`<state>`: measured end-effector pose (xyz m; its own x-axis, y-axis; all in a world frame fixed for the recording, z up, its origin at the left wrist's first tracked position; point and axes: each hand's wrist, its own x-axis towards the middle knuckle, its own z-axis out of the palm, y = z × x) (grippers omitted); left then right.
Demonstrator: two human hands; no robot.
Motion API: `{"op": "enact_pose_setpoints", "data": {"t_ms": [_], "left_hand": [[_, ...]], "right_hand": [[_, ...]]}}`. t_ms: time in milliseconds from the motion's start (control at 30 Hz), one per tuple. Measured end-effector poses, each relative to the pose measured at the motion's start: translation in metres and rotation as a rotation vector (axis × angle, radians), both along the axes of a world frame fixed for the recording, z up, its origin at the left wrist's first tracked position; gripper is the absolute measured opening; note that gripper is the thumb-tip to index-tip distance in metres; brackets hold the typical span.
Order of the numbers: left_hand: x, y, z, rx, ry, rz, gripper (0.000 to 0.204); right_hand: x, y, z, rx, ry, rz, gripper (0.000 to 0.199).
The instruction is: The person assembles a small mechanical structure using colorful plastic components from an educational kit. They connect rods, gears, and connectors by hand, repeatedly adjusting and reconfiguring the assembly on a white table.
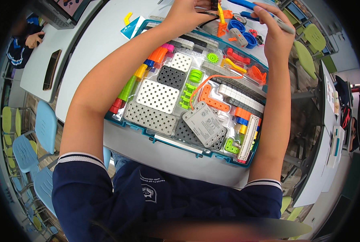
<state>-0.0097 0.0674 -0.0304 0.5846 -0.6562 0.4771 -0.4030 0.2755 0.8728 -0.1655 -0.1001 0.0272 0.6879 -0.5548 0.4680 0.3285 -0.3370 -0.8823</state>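
Observation:
My left hand (192, 14), partly cut off by the upper edge, has its fingers closed around a small black piece (214, 5). A yellow and orange plastic piece (222, 25) hangs close beside those fingers. My right hand (274, 30) grips a long blue and grey hand tool (282, 25); its exact kind is unclear. Below both hands lies a teal-edged case (137, 130) of plastic building parts. White perforated plates (157, 96), grey perforated plates (149, 117), green pieces and orange pieces fill its compartments. A grey battery-like box (204, 124) with an orange cable (218, 76) rests on top.
Blue wheel-like parts (236, 26) and other small pieces lie beyond the case. A yellow piece (128, 18) sits at the far left. A laptop (63, 12) and phone (51, 69) occupy the neighbouring table, where another person's hand (34, 39) shows. Chairs (47, 125) stand around.

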Motion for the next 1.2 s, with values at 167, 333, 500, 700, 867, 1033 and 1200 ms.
{"op": "enact_pose_setpoints", "data": {"t_ms": [167, 333, 500, 700, 867, 1033, 1200], "left_hand": [[0.001, 0.0, -0.002, 0.008, -0.066, -0.002, 0.035], [-0.003, 0.002, 0.001, 0.031, -0.299, 0.06, 0.036], [-0.01, 0.004, 0.006, 0.046, -0.424, 0.115, 0.033], [-0.016, 0.009, 0.01, 0.05, -0.546, 0.136, 0.038], [-0.018, 0.01, 0.01, 0.06, -0.475, 0.108, 0.046], [-0.015, 0.009, 0.007, 0.109, -0.628, 0.158, 0.049], [-0.014, 0.01, 0.005, 0.149, -0.707, 0.224, 0.051]], "right_hand": [[0.004, -0.002, 0.002, -0.059, -0.063, 0.071, 0.016], [0.004, 0.004, -0.003, 0.009, 0.018, 0.074, 0.015], [0.003, 0.007, -0.001, -0.038, 0.039, 0.104, 0.015], [-0.001, 0.01, 0.006, -0.162, 0.117, 0.065, 0.016], [-0.001, 0.015, 0.01, -0.14, 0.069, 0.167, 0.016], [-0.003, 0.017, 0.014, -0.217, 0.081, 0.159, 0.014], [-0.001, 0.023, 0.015, -0.278, 0.075, 0.099, 0.012]]}}
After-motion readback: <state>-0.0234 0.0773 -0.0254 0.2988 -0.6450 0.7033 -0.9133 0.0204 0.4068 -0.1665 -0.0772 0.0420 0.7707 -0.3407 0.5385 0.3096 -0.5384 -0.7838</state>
